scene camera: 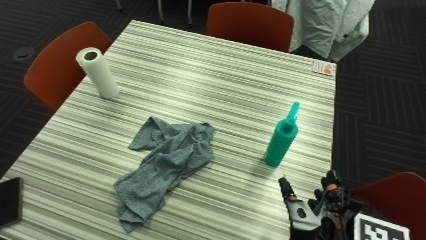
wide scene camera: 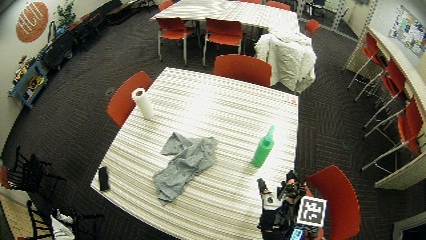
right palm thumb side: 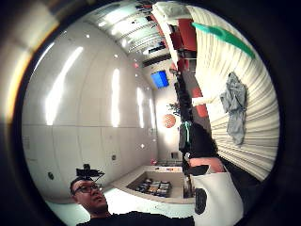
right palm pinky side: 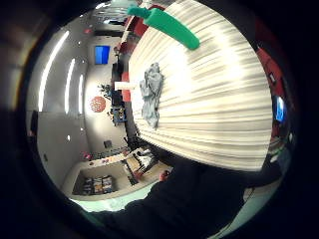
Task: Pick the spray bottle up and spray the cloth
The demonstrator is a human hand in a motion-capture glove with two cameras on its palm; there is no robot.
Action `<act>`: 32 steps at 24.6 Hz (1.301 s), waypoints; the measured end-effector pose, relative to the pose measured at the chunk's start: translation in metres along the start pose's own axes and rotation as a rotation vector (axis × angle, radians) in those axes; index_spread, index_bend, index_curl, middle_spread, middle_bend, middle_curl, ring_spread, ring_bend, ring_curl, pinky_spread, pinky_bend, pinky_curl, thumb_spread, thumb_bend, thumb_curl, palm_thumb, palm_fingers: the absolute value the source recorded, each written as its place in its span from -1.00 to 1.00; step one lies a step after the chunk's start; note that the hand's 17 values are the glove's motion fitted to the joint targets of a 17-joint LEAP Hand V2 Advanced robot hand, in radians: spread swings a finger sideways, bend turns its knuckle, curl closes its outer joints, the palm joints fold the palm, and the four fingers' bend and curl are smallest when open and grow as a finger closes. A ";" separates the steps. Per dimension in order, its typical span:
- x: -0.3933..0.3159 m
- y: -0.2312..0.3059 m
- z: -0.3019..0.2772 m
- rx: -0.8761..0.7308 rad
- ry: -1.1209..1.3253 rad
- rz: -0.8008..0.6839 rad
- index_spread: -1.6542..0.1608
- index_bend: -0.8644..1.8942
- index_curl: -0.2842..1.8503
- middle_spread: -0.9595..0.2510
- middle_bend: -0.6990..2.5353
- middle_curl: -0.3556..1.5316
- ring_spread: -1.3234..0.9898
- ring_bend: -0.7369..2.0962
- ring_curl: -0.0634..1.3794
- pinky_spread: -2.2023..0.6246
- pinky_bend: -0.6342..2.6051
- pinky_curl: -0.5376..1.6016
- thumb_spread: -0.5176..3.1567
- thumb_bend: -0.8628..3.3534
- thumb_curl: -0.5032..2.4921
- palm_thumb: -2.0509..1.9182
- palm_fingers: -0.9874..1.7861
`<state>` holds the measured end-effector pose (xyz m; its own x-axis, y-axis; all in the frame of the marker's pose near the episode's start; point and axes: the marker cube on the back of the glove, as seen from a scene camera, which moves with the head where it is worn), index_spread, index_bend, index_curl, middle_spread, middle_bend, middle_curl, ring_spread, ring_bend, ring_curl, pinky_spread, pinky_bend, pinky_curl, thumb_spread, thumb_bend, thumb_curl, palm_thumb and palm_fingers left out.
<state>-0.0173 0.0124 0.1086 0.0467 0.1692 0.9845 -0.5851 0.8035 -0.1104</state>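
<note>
A green spray bottle (scene camera: 281,142) stands upright on the striped table (scene camera: 219,85), near its right edge. To its left a crumpled grey cloth (scene camera: 166,165) lies on the table top. My gloved right hand (scene camera: 309,212) hovers at the table's near right corner, a short way in front of the bottle, with its fingers spread and nothing in them. The wide outside view shows the same layout: bottle (wide scene camera: 263,149), cloth (wide scene camera: 183,165), hand (wide scene camera: 276,200). Both palm views look along the table at the bottle (right palm pinky side: 169,25) (right palm thumb side: 225,36) and the cloth (right palm pinky side: 151,94) (right palm thumb side: 233,106).
A white paper towel roll (scene camera: 98,72) stands at the table's far left edge. A dark phone (scene camera: 8,202) lies at the near left corner and a small card (scene camera: 322,68) at the far right corner. Red chairs (scene camera: 249,22) (scene camera: 56,65) (scene camera: 393,192) ring the table; a white jacket (scene camera: 326,22) hangs over one.
</note>
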 end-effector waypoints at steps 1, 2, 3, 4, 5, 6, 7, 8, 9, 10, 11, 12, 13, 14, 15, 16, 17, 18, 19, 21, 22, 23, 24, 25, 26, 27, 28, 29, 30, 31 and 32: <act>0.004 0.001 0.001 0.001 -0.016 0.020 0.40 -0.30 -0.51 0.54 -0.46 -0.35 0.26 -0.22 -0.52 0.68 -0.33 -0.17 -0.18 -0.58 -0.37 0.42 -0.25; 0.008 0.002 0.001 0.001 -0.021 0.033 0.40 -0.29 -0.51 0.54 -0.46 -0.34 0.26 -0.22 -0.52 0.68 -0.33 -0.17 -0.18 -0.58 -0.37 0.42 -0.26; 0.012 0.003 0.001 -0.001 -0.021 0.042 0.40 -0.29 -0.51 0.54 -0.45 -0.34 0.26 -0.22 -0.52 0.68 -0.33 -0.17 -0.18 -0.58 -0.37 0.42 -0.26; 0.015 0.003 0.001 -0.002 -0.017 0.050 0.40 -0.29 -0.51 0.54 -0.45 -0.34 0.26 -0.22 -0.51 0.68 -0.33 -0.17 -0.18 -0.59 -0.37 0.42 -0.26; 0.017 0.003 0.000 -0.002 -0.013 0.057 0.40 -0.29 -0.52 0.54 -0.45 -0.34 0.26 -0.22 -0.51 0.68 -0.32 -0.17 -0.18 -0.59 -0.36 0.43 -0.26; 0.020 0.002 0.000 -0.002 -0.008 0.064 0.40 -0.29 -0.52 0.54 -0.45 -0.33 0.26 -0.21 -0.51 0.69 -0.32 -0.17 -0.18 -0.59 -0.36 0.43 -0.27; 0.022 0.002 0.000 0.000 -0.003 0.072 0.40 -0.28 -0.52 0.54 -0.45 -0.33 0.26 -0.21 -0.51 0.69 -0.32 -0.16 -0.18 -0.59 -0.36 0.43 -0.27; 0.025 0.001 0.001 0.003 0.002 0.078 0.40 -0.28 -0.52 0.54 -0.45 -0.33 0.27 -0.21 -0.51 0.69 -0.32 -0.16 -0.18 -0.59 -0.36 0.43 -0.27; 0.027 -0.001 0.001 0.005 0.006 0.085 0.40 -0.28 -0.52 0.54 -0.45 -0.32 0.27 -0.21 -0.50 0.69 -0.32 -0.16 -0.18 -0.60 -0.36 0.43 -0.27; 0.031 -0.003 0.002 0.006 0.012 0.091 0.40 -0.28 -0.52 0.54 -0.45 -0.32 0.27 -0.21 -0.50 0.69 -0.32 -0.16 -0.17 -0.60 -0.36 0.43 -0.27; 0.034 -0.006 0.002 0.008 0.020 0.100 0.40 -0.28 -0.52 0.54 -0.45 -0.32 0.27 -0.21 -0.50 0.69 -0.32 -0.16 -0.17 -0.60 -0.36 0.43 -0.27; 0.038 -0.009 0.003 0.009 0.030 0.109 0.40 -0.28 -0.52 0.54 -0.45 -0.32 0.27 -0.21 -0.50 0.69 -0.32 -0.16 -0.17 -0.60 -0.35 0.44 -0.27; 0.042 -0.012 0.003 0.012 0.041 0.120 0.40 -0.28 -0.52 0.54 -0.45 -0.31 0.27 -0.20 -0.49 0.69 -0.32 -0.16 -0.17 -0.60 -0.35 0.44 -0.27; 0.048 -0.016 0.002 0.016 0.053 0.131 0.40 -0.28 -0.52 0.54 -0.45 -0.31 0.27 -0.20 -0.49 0.69 -0.31 -0.16 -0.17 -0.60 -0.35 0.44 -0.27; 0.055 -0.019 0.001 0.023 0.069 0.142 0.40 -0.28 -0.52 0.54 -0.45 -0.31 0.27 -0.20 -0.49 0.69 -0.31 -0.16 -0.17 -0.60 -0.35 0.44 -0.27; 0.062 -0.023 0.001 0.031 0.086 0.152 0.40 -0.28 -0.52 0.54 -0.45 -0.31 0.26 -0.20 -0.49 0.69 -0.31 -0.16 -0.17 -0.60 -0.35 0.44 -0.27; 0.071 -0.026 0.000 0.040 0.103 0.163 0.40 -0.28 -0.52 0.54 -0.45 -0.30 0.26 -0.20 -0.48 0.69 -0.31 -0.16 -0.17 -0.60 -0.35 0.44 -0.27; 0.080 -0.029 0.000 0.046 0.117 0.173 0.40 -0.28 -0.52 0.54 -0.44 -0.30 0.26 -0.20 -0.48 0.69 -0.31 -0.16 -0.17 -0.60 -0.35 0.44 -0.27; 0.090 -0.032 0.000 0.050 0.128 0.183 0.40 -0.28 -0.52 0.54 -0.44 -0.30 0.26 -0.20 -0.48 0.69 -0.31 -0.16 -0.17 -0.60 -0.35 0.45 -0.27; 0.112 -0.037 0.001 0.053 0.144 0.207 0.40 -0.28 -0.52 0.55 -0.44 -0.29 0.26 -0.19 -0.48 0.69 -0.32 -0.16 -0.17 -0.60 -0.34 0.45 -0.27; 0.122 -0.039 0.003 0.053 0.153 0.221 0.40 -0.28 -0.53 0.55 -0.44 -0.29 0.26 -0.20 -0.48 0.69 -0.31 -0.16 -0.17 -0.60 -0.34 0.45 -0.27; 0.133 -0.042 0.005 0.053 0.162 0.238 0.40 -0.28 -0.53 0.55 -0.44 -0.29 0.26 -0.20 -0.48 0.69 -0.31 -0.16 -0.17 -0.60 -0.34 0.46 -0.27; 0.144 -0.043 0.009 0.050 0.170 0.259 0.40 -0.28 -0.53 0.54 -0.44 -0.28 0.26 -0.20 -0.47 0.69 -0.31 -0.16 -0.17 -0.60 -0.34 0.46 -0.28; 0.155 -0.044 0.014 0.046 0.175 0.280 0.39 -0.29 -0.53 0.54 -0.44 -0.28 0.26 -0.20 -0.47 0.69 -0.31 -0.15 -0.17 -0.60 -0.34 0.46 -0.28; 0.165 -0.043 0.020 0.040 0.179 0.300 0.39 -0.29 -0.53 0.53 -0.44 -0.28 0.25 -0.20 -0.47 0.69 -0.30 -0.15 -0.18 -0.60 -0.34 0.46 -0.29; 0.174 -0.042 0.026 0.034 0.181 0.319 0.39 -0.29 -0.53 0.53 -0.44 -0.28 0.25 -0.20 -0.47 0.69 -0.30 -0.15 -0.18 -0.60 -0.34 0.46 -0.29; 0.183 -0.040 0.031 0.029 0.185 0.335 0.39 -0.29 -0.53 0.52 -0.44 -0.28 0.25 -0.20 -0.47 0.69 -0.30 -0.15 -0.18 -0.60 -0.34 0.46 -0.29; 0.190 -0.037 0.036 0.023 0.190 0.350 0.39 -0.29 -0.53 0.52 -0.44 -0.28 0.25 -0.20 -0.47 0.69 -0.30 -0.15 -0.18 -0.60 -0.34 0.46 -0.29; 0.198 -0.033 0.039 0.018 0.194 0.363 0.38 -0.29 -0.53 0.52 -0.44 -0.28 0.25 -0.20 -0.46 0.69 -0.30 -0.15 -0.18 -0.60 -0.33 0.46 -0.29; 0.204 -0.029 0.041 0.013 0.198 0.374 0.38 -0.29 -0.54 0.52 -0.44 -0.27 0.25 -0.20 -0.46 0.69 -0.30 -0.15 -0.18 -0.60 -0.33 0.47 -0.29; 0.210 -0.025 0.042 0.010 0.199 0.383 0.38 -0.28 -0.54 0.51 -0.45 -0.27 0.25 -0.20 -0.46 0.69 -0.30 -0.15 -0.18 -0.60 -0.33 0.47 -0.29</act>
<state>-0.0265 0.0038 0.3238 -0.0208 0.5614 0.8273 -0.5986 0.6557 -0.4600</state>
